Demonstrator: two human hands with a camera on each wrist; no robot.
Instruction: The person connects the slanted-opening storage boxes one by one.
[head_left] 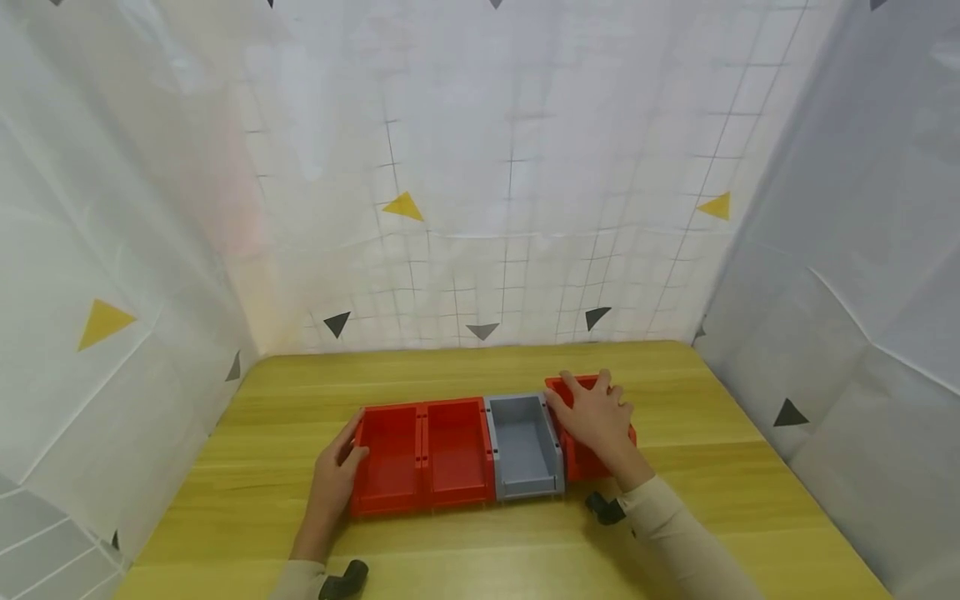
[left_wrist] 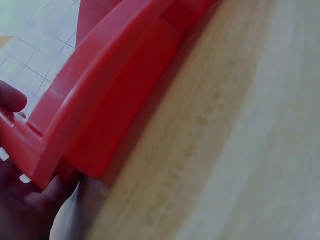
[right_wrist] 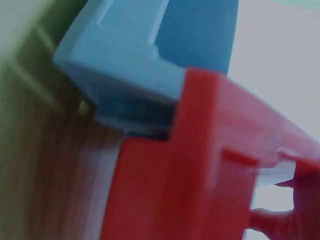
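Three bins stand side by side on the wooden table: a red bin (head_left: 388,458) at the left, another red bin (head_left: 456,454), then a grey-blue bin (head_left: 522,446). My left hand (head_left: 333,479) grips the outer left wall of the leftmost bin. In the left wrist view, its thumb (left_wrist: 12,97) and fingers lie on either side of the rim. At the right end, a further red bin (head_left: 587,462) sits against the grey-blue one, slightly askew. My right hand (head_left: 597,417) reaches over that bin and holds it; its palm hides part of the inside.
The wooden table (head_left: 465,554) extends around the row of bins. White sheeting (head_left: 465,167) with yellow, black and grey triangles rises behind and at both sides. A dark device (head_left: 347,579) sits at my left wrist, another (head_left: 604,508) at my right.
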